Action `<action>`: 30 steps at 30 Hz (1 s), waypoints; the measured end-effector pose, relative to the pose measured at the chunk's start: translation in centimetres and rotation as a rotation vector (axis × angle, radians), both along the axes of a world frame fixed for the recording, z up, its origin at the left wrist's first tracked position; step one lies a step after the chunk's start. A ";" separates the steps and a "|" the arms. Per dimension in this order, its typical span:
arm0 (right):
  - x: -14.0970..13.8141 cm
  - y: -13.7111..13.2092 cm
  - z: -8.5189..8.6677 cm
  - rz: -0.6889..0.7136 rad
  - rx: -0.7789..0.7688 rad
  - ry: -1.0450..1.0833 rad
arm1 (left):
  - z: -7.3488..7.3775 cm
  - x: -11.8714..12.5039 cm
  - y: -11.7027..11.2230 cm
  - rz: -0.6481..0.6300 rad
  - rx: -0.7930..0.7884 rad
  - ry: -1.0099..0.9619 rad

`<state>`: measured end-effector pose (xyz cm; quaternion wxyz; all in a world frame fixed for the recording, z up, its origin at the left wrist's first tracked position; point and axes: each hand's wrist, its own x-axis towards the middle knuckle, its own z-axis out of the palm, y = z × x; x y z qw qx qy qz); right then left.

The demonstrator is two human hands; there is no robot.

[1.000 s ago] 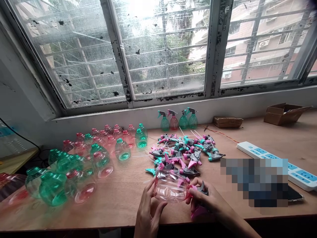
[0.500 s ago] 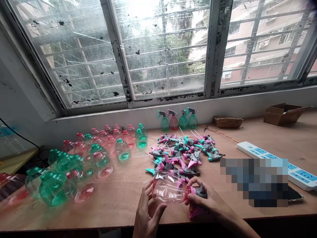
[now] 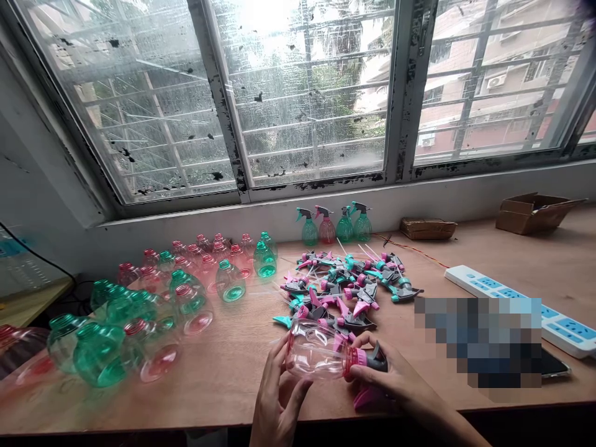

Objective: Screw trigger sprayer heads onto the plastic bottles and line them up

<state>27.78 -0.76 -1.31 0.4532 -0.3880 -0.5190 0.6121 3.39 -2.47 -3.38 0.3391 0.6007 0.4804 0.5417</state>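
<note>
A clear pink spray bottle [image 3: 316, 357] lies on its side in the air above the table's front edge, its neck pointing right. My left hand [image 3: 278, 391] is curled around the bottle's base end, thumb below and fingers behind. At the neck, my right hand [image 3: 388, 369] is closed on the pink-and-grey spray trigger head [image 3: 372, 359], with its collar against the bottle's mouth. The head's pink nozzle hangs below that hand. Just behind the bottle lies a pile of pink, green and grey spray heads [image 3: 344, 279], some with white tubes.
Several open pink and green bottles [image 3: 100, 357] stand at the left. By the wall are several bottles with heads fitted [image 3: 326, 226]. A small carton [image 3: 427, 229], an open box [image 3: 535, 214], a white power strip [image 3: 516, 304] and a partly blurred phone [image 3: 554, 365] lie right.
My right hand's fingers have shifted slightly at the collar, and the spray head has turned a little. The bottle and my left hand stay nearly in place.
</note>
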 end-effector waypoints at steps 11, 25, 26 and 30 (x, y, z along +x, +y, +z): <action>-0.2 -0.1 0.0 -0.017 0.030 -0.028 | 0.0 -0.2 -0.1 0.025 0.042 -0.012; -0.1 0.0 -0.2 0.024 0.000 0.015 | 0.4 0.1 -0.2 0.014 0.031 -0.002; 0.0 0.0 -0.2 0.034 0.000 0.009 | 0.4 0.1 -0.2 0.011 0.026 -0.007; 0.1 -0.1 -0.1 0.042 0.027 -0.042 | 0.2 0.1 -0.1 0.012 0.023 -0.028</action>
